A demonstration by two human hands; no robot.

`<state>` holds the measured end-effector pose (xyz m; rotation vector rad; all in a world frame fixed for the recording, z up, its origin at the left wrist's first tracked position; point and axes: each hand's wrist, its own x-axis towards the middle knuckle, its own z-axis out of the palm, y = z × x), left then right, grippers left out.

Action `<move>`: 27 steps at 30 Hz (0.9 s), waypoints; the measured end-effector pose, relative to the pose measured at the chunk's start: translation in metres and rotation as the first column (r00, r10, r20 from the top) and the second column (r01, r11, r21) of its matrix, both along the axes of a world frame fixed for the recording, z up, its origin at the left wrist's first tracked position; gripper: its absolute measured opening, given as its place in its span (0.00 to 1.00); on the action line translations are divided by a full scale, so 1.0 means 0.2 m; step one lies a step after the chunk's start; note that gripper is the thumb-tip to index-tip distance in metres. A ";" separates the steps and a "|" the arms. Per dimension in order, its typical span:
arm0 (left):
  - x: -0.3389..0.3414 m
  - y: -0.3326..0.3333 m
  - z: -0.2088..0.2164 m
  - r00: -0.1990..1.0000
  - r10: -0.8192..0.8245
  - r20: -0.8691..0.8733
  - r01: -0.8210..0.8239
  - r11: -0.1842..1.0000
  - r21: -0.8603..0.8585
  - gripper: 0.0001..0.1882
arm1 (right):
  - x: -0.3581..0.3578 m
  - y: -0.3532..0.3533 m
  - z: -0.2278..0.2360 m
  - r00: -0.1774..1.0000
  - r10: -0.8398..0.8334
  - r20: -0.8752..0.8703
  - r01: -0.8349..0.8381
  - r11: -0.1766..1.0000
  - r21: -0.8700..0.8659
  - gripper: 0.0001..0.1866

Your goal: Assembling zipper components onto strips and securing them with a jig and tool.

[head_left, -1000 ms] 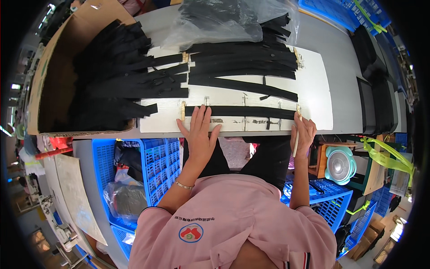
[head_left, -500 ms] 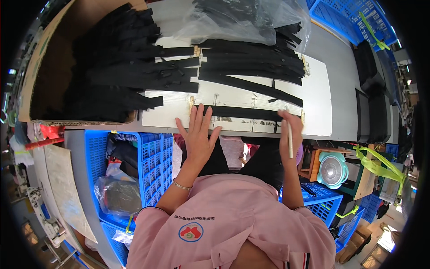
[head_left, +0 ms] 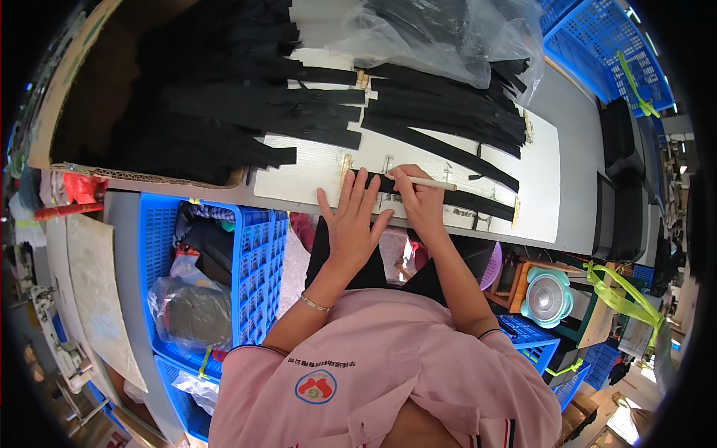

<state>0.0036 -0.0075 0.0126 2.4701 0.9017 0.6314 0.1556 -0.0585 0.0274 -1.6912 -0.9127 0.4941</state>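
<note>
A black fabric strip [head_left: 482, 204], which looks like a zipper with a small dangling tab, lies across a white marked board [head_left: 539, 187] near the table's front edge. My left hand [head_left: 351, 224] rests flat with fingers spread, its fingertips on the strip's left end. Just to its right, my right hand [head_left: 420, 205] pinches a slim pale pen [head_left: 433, 182], tip toward the strip beside my left fingers. The exact contact of the tip is too small to tell. Beyond it another black strip [head_left: 448, 153] lies at a slant, before a row of similar strips [head_left: 441, 104].
A cardboard box [head_left: 63, 112] at the left overflows with black strips [head_left: 209, 97]. A clear plastic bag [head_left: 448, 37] covers the far strips. Black blocks [head_left: 624, 142] stand at the table's right. Blue crates [head_left: 261, 261] and a small turquoise fan [head_left: 547, 297] sit below the edge.
My right hand has moved left along the strip with the pen, from its right end to near my left hand. The left hand stays on the left end; the whole view has shifted slightly.
</note>
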 end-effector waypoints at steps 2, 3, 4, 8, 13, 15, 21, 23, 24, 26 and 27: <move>-0.01 0.00 0.00 1.000 0.002 0.006 -0.002 1.000 0.012 0.34 | 0.00 0.00 0.00 1.000 -0.004 -0.029 0.004 1.000 -0.009 0.11; -0.01 0.00 0.00 1.000 -0.002 0.011 0.001 1.000 0.027 0.34 | 0.00 0.00 0.00 1.000 -0.003 -0.027 0.003 1.000 -0.013 0.11; -0.01 0.00 0.00 1.000 -0.001 0.013 0.001 1.000 0.023 0.34 | 0.00 0.00 0.00 1.000 0.001 0.006 -0.001 1.000 -0.006 0.11; -0.01 0.00 0.00 1.000 -0.004 0.014 0.003 1.000 0.030 0.34 | 0.00 0.00 -0.01 0.997 0.010 0.079 -0.010 1.000 -0.004 0.11; 0.00 0.00 -0.01 1.000 0.001 0.022 -0.002 0.999 0.038 0.34 | 0.00 -0.01 -0.02 0.999 -0.016 0.042 0.016 1.000 0.007 0.11; -0.01 0.00 -0.01 1.000 0.004 0.021 -0.004 1.000 -0.002 0.34 | 0.00 -0.02 0.01 1.000 0.011 -0.010 -0.011 1.000 -0.016 0.11; 0.00 0.00 -0.01 1.000 0.006 0.013 -0.007 1.000 0.009 0.34 | 0.01 -0.02 0.02 0.994 0.103 0.048 -0.102 0.995 -0.014 0.13; 0.01 0.00 0.00 1.000 0.002 0.008 -0.002 1.000 0.027 0.33 | 0.02 -0.03 -0.02 0.981 0.121 0.148 -0.121 0.993 -0.009 0.13; 0.01 0.00 0.00 1.000 0.003 0.005 -0.003 0.999 0.045 0.33 | 0.02 -0.03 -0.02 0.982 0.114 0.149 -0.114 0.993 -0.009 0.13; 0.01 0.00 -0.01 1.000 -0.001 0.005 0.000 0.999 0.045 0.33 | 0.03 -0.03 -0.02 0.980 0.140 0.143 -0.141 0.990 -0.004 0.12; 0.01 0.00 -0.01 1.000 0.005 0.005 -0.005 0.999 0.045 0.33 | 0.03 -0.04 -0.01 0.981 0.131 0.146 -0.132 0.991 -0.003 0.12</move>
